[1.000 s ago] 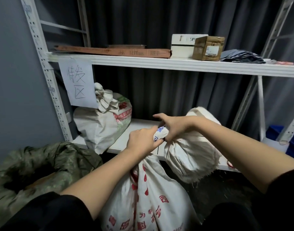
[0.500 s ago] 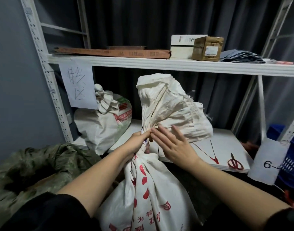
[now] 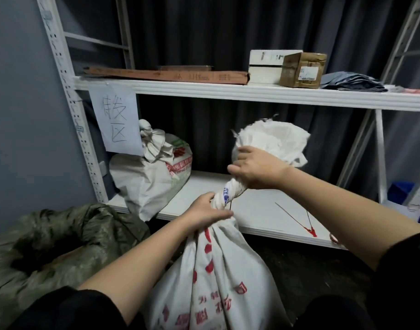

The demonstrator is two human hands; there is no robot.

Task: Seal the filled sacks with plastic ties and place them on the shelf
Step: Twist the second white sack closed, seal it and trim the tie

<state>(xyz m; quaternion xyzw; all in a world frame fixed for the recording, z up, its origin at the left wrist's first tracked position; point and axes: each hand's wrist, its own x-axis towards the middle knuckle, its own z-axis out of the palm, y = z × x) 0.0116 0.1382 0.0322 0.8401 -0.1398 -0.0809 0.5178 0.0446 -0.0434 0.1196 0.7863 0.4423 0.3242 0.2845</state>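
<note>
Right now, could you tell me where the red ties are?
In the head view, the red ties lie on the lower shelf, right of the sack being twisted.

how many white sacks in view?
2. One sack sits tied on the lower shelf at left; the other sack stands in front, neck gripped by both hands. More may be hidden off frame.

Single head-worn wide-angle view, looking forward and slightly down from above the person's forearms, close over the white sack (image 3: 213, 270) at bottom centre, facing the white shelf (image 3: 228, 91) and dark curtain (image 3: 228, 32) straight ahead, frame edges bowed by the lens
</note>
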